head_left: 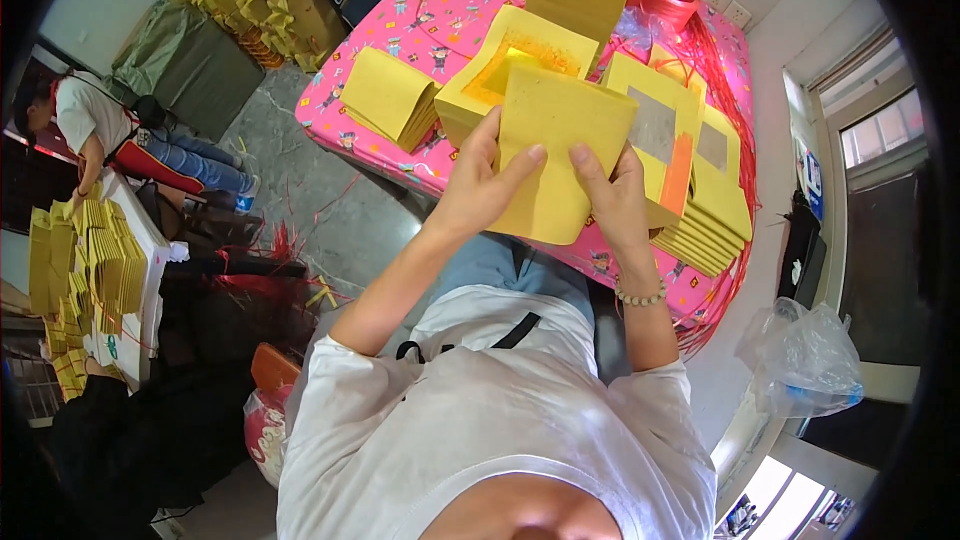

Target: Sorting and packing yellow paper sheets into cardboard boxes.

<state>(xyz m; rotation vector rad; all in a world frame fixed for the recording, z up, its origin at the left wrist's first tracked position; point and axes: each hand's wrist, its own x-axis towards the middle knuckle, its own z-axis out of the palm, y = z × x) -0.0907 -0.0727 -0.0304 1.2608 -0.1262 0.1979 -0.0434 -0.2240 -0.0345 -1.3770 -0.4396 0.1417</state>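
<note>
Over near edge of pink bench [437, 2]: folded yellow paper [562, 155], left hand [482, 180] and right hand [617, 195] grasping opposite sides, fingers curled at edges, thumbs on face. Looks light, bendy, easily creased; best taken by both sides.

I had the folded paper [565, 165] between the left hand [487, 178] and the right hand [617, 202], over the near side of the table [325, 105]. On it a bundle [388, 93] lay left, a pile [708, 225] right, a basin [672, 8] behind the pile. A second table [154, 248], well left, bore stacks [110, 248].
</note>
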